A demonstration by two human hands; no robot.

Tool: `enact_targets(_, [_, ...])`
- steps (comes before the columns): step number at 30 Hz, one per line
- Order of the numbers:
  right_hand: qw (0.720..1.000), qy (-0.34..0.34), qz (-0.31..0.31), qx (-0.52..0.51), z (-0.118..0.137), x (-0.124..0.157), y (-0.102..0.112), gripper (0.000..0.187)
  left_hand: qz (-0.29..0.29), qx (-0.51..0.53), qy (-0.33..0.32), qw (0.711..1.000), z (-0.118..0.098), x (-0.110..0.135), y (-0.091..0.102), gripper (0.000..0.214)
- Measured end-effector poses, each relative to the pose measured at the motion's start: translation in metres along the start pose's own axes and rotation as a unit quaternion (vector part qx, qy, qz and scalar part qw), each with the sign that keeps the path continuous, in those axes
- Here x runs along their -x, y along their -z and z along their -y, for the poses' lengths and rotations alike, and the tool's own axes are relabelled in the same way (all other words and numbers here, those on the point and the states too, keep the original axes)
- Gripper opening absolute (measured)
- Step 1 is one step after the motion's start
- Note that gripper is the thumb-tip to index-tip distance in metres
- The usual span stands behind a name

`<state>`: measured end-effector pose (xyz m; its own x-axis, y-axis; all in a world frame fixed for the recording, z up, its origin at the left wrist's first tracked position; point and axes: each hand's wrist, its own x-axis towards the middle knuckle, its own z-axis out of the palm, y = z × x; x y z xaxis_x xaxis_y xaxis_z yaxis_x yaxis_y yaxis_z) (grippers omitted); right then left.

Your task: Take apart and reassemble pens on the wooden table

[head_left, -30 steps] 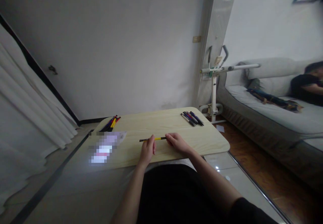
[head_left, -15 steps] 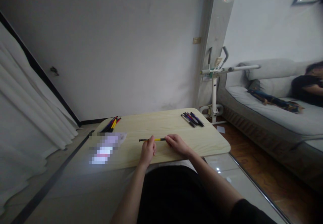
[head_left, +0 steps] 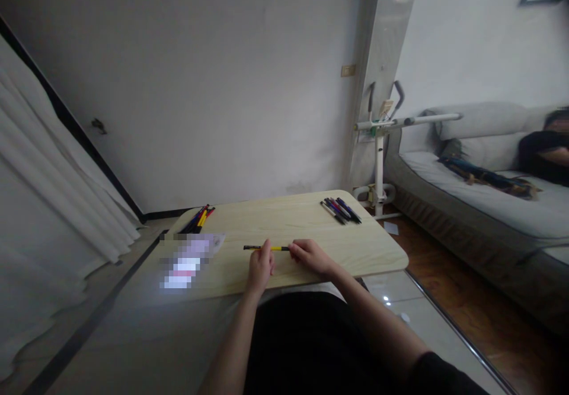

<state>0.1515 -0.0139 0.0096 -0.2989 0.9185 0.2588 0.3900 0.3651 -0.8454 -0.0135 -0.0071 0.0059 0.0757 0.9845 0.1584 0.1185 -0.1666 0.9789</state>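
Observation:
A yellow and black pen [head_left: 278, 248] is held level above the near part of the wooden table [head_left: 267, 220]. My left hand [head_left: 262, 263] is closed around its left half, with the black end sticking out past the thumb. At the pen's right end, the fingers of my right hand [head_left: 309, 255] are pinched on the dark tip. A short yellow stretch shows between the two hands. Whether a cap sits at the right end is hidden by my fingers.
A pile of pens [head_left: 340, 210] lies at the table's back right. More pens [head_left: 198, 219], some yellow, lie at the back left, near a blurred-out bright patch [head_left: 184, 264]. White exercise equipment [head_left: 379, 158] and a sofa [head_left: 471, 211] with a person [head_left: 544, 149] stand to the right.
The view has shifted slightly. Both hands stay on the pen, and my right hand sits a touch closer to my left.

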Motion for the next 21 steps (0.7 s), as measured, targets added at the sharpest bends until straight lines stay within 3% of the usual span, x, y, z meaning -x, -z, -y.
enact_targets(11, [0.999, -0.011, 0.019, -0.046, 0.0033, 0.0020, 0.0044, 0.044, 0.041, 0.030, 0.007, 0.999, 0.0060, 0.0019, 0.0038, 0.052])
enact_targets(17, [0.998, -0.013, 0.028, -0.056, 0.0054, 0.0013, 0.0058, 0.046, 0.009, 0.083, 0.065, 0.994, 0.0027, -0.0061, 0.0028, 0.047])
enact_targets(21, [0.998, -0.020, 0.017, -0.062, 0.0051, 0.0011, 0.0052, 0.046, 0.002, 0.077, 0.051, 0.996, 0.0027, -0.0049, 0.0014, 0.047])
